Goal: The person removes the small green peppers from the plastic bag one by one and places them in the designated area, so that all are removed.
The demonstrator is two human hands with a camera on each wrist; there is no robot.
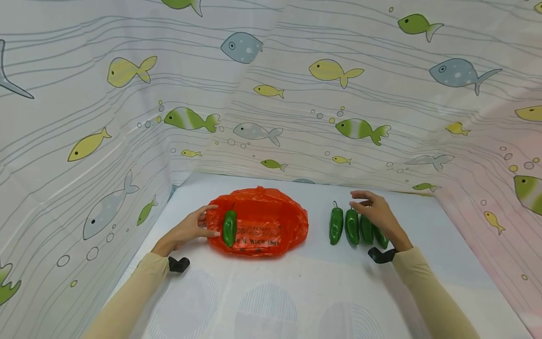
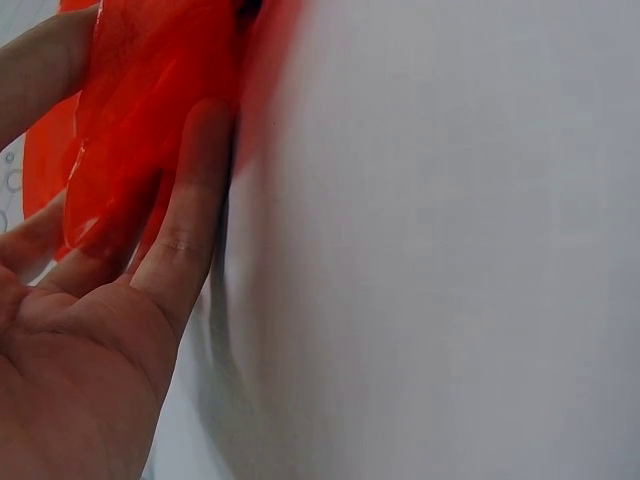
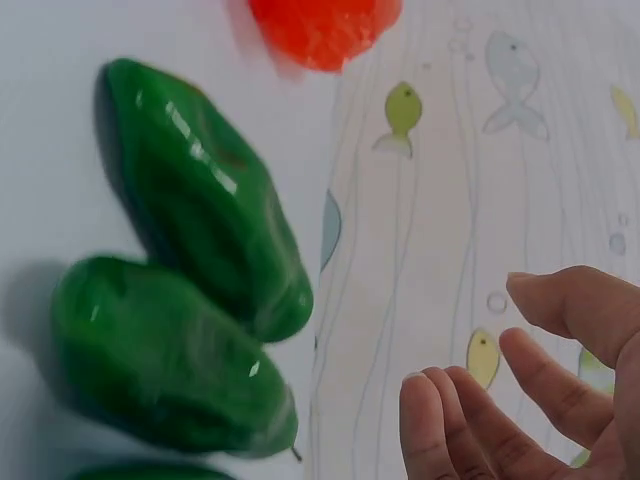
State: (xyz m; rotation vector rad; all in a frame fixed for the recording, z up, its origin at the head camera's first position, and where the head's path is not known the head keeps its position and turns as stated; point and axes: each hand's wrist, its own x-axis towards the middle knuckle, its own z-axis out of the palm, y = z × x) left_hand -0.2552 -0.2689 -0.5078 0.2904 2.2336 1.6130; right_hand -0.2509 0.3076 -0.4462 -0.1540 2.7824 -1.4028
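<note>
My left hand (image 1: 192, 228) is at the left end of a red plastic bag (image 1: 259, 212), its thumb and fingers spread apart and touching the bag's side. In the left wrist view, red plastic (image 2: 160, 90) lies between the thumb and the extended fingers. One green pepper (image 1: 230, 228) rests upon the bag's left part, stem pointing away. To the right, several green peppers (image 1: 336, 226) lie side by side on the table. Over the right-hand ones is my right hand (image 1: 377, 212), fingers loosely bent and holding nothing; in the right wrist view it is apart from the peppers (image 3: 205, 200).
A white table (image 1: 271, 278) with pale printed shapes carries everything. Fish-patterned sheeting (image 1: 296, 108) rises behind and along both sides. Black wrist mounts (image 1: 179, 264) sit at both wrists.
</note>
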